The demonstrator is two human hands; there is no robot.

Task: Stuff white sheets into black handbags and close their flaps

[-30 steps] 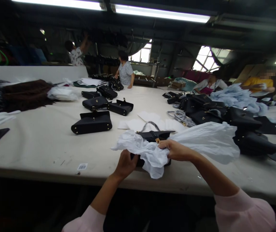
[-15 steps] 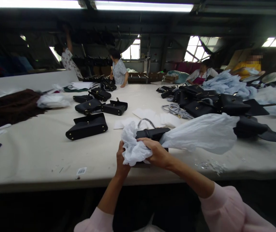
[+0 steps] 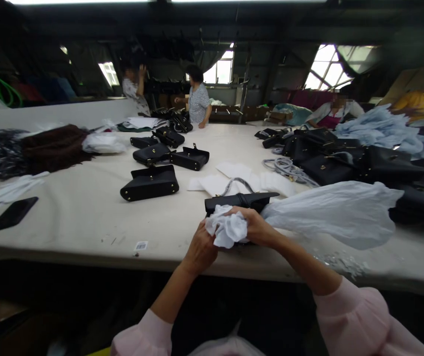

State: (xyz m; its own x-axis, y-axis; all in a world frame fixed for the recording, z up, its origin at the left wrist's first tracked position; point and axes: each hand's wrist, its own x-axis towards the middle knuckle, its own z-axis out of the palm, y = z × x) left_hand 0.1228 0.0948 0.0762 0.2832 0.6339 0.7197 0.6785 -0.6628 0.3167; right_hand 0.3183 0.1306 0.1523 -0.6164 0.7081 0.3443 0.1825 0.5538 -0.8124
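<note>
Lengthwise, the black handbag (image 3: pixel 240 200) runs left-right, handle (image 3: pixel 238 180) on its far side.

Crumpled paper (image 3: pixel 227 228); black bag (image 3: pixel 240 200) behind

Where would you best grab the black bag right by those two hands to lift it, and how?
Probably by the top of its handle, coming from above: the loop arches up clear of the black bag on its far side, while the left hand, the right hand and the crumpled white paper crowd the near side.
</note>
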